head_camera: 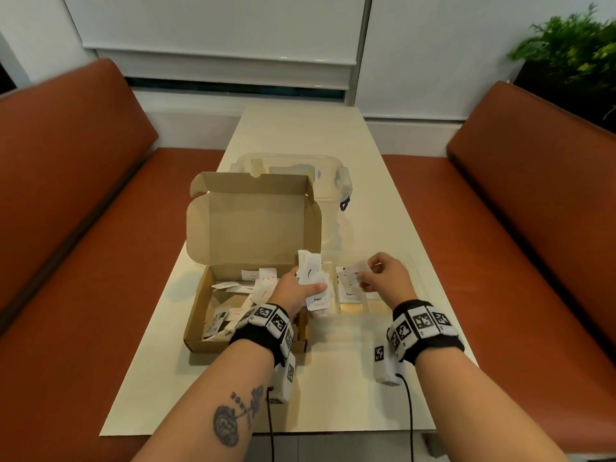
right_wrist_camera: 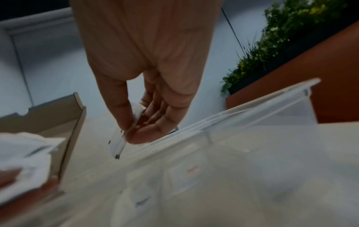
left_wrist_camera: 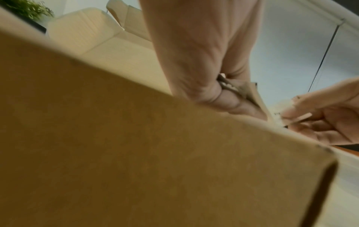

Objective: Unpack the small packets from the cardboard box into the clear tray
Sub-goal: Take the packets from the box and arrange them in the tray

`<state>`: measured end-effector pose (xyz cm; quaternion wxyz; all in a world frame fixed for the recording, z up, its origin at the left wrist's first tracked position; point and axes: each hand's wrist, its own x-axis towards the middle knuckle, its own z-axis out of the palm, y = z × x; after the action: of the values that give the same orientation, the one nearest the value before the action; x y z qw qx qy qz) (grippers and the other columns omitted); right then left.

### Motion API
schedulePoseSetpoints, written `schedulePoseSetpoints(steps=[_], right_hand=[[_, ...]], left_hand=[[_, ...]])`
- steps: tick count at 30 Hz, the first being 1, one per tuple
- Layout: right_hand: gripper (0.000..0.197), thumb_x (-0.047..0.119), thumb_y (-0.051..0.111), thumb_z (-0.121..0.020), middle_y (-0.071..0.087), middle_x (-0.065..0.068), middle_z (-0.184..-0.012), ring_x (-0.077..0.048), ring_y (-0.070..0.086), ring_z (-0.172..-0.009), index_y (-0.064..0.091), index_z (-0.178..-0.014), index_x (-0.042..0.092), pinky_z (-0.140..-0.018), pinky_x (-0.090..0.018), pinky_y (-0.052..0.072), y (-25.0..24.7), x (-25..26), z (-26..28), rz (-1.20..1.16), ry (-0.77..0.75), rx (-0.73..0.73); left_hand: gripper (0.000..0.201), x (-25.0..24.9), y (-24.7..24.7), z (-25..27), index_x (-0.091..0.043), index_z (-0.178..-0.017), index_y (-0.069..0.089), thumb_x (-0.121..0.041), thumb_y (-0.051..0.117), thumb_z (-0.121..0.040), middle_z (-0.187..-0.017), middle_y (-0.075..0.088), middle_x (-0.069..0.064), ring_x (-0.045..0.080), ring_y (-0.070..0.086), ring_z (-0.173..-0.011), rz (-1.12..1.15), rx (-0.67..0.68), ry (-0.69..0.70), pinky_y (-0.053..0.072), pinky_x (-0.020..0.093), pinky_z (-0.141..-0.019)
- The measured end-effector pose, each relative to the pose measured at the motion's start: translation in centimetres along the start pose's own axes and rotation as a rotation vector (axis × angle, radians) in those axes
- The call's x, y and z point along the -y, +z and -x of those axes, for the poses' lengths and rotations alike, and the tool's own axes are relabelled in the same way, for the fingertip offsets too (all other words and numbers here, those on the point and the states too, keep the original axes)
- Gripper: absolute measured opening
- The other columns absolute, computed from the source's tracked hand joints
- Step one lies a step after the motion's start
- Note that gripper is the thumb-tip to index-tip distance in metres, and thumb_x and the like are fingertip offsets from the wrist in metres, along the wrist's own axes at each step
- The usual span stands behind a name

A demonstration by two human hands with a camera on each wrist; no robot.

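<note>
The open cardboard box (head_camera: 200,315) sits left of centre with several white packets (head_camera: 248,288) loose inside. My left hand (head_camera: 296,290) hovers over the box's right side and grips a bunch of white pepper packets (head_camera: 311,275). The clear tray (head_camera: 413,271) lies just right of the box with a few packets (head_camera: 351,295) in it. Over the tray my right hand (head_camera: 383,275) pinches one white packet (head_camera: 353,271) between thumb and fingers. The right wrist view shows that packet (right_wrist_camera: 118,145) above the tray wall (right_wrist_camera: 252,113). In the left wrist view the box wall (left_wrist_camera: 136,153) fills most of the frame.
A clear lidded container (head_camera: 293,168) stands behind the box on the cream table (head_camera: 333,388). Brown bench seats (head_camera: 83,195) flank the table on both sides. A green plant (head_camera: 573,51) stands at the far right. Wrist cables trail over the near table edge.
</note>
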<state>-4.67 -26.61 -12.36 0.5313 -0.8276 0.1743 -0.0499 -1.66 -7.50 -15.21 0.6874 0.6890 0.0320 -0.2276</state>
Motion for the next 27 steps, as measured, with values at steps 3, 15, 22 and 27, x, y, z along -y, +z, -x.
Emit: schedulePoseSetpoints(steps=[3, 15, 22, 27], right_hand=[[0.022, 0.002, 0.065, -0.079, 0.057, -0.002, -0.065, -0.015, 0.056, -0.062, 0.060, -0.094, 0.018, -0.062, -0.022, 0.047, -0.1, -0.6, -0.4, 0.187, -0.048, 0.012], [0.015, 0.011, 0.070, -0.079, 0.061, 0.000, -0.080, -0.016, 0.057, -0.076, 0.060, -0.083, 0.021, -0.055, -0.017, 0.037, 1.3, -2.1, -0.8, 0.399, 0.009, 0.054], [0.019, 0.014, 0.072, -0.079, 0.060, 0.001, -0.084, -0.016, 0.056, -0.080, 0.069, -0.098, 0.016, -0.071, -0.023, 0.041, 1.5, -2.3, -0.9, 0.495, -0.007, 0.094], [0.014, 0.022, 0.065, -0.086, 0.067, -0.004, -0.093, -0.020, 0.061, -0.088, 0.071, -0.096, 0.015, -0.078, -0.027, 0.048, 1.5, -2.1, -0.7, 0.467, -0.018, 0.101]], left_hand=[[0.045, 0.1, 0.0, -0.2, -0.010, -0.124, 0.055, -0.006, 0.072, -0.082, -0.115, 0.067, 0.011, 0.026, 0.065, -0.103, -0.006, -0.003, 0.000, 0.054, 0.040, -0.088], [0.045, 0.0, -0.1, -0.1, -0.010, -0.124, 0.055, -0.006, 0.071, -0.082, -0.117, 0.066, 0.011, 0.027, 0.064, -0.106, -0.061, 0.013, 0.005, 0.051, 0.046, -0.095], [0.046, -0.1, 0.0, 0.0, -0.009, -0.125, 0.054, -0.006, 0.071, -0.082, -0.118, 0.065, 0.012, 0.028, 0.063, -0.108, -0.061, 0.014, 0.000, 0.049, 0.047, -0.097], [0.046, -0.1, 0.0, -0.1, -0.008, -0.124, 0.055, -0.006, 0.072, -0.081, -0.117, 0.065, 0.013, 0.029, 0.062, -0.109, -0.063, 0.010, 0.006, 0.048, 0.049, -0.099]])
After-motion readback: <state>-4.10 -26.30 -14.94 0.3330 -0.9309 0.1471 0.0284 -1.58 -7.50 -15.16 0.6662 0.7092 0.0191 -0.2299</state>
